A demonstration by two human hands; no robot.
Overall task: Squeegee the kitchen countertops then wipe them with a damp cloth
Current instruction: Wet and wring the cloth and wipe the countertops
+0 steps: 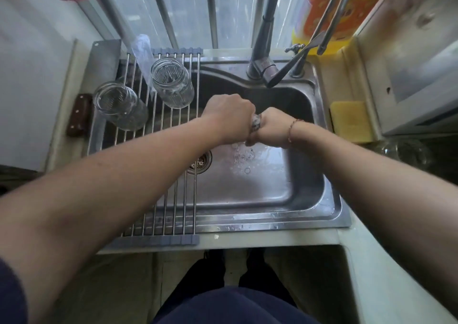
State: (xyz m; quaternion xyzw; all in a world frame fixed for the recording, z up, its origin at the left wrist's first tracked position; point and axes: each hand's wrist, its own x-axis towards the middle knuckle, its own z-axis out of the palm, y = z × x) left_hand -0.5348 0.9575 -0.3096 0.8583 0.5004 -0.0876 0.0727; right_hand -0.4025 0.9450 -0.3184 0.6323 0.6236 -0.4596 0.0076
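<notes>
- A stainless-steel kitchen sink fills the middle of the head view, its basin wet and spotted with bubbles near the round metal drain, where wrung water collects.
- A roll-up rack of steel rods with grey end strips spans the sink's left side, placed so anything on it drips into the basin.
- The pale countertop runs along the sink's front edge; the wiping of it appears not yet begun.
- A dark swivel faucet rises from the back rim, its spout angled out over the basin.
- Two clear glass jars lie on the rack, side by side, likely left to drain.
- A flat yellow sponge rests on the ledge right of the sink, within reach.
- The left hand is clenched in a fist round one end of the cloth, held over the basin so runoff falls inside.
- The right hand, a thin cord bracelet at its wrist, is clenched round the other end, fist nearly touching fist, evidently twisting against the left.
- The small mottled grey cloth shows only as a wet twisted strip between the fists; its full size cannot be judged.
</notes>
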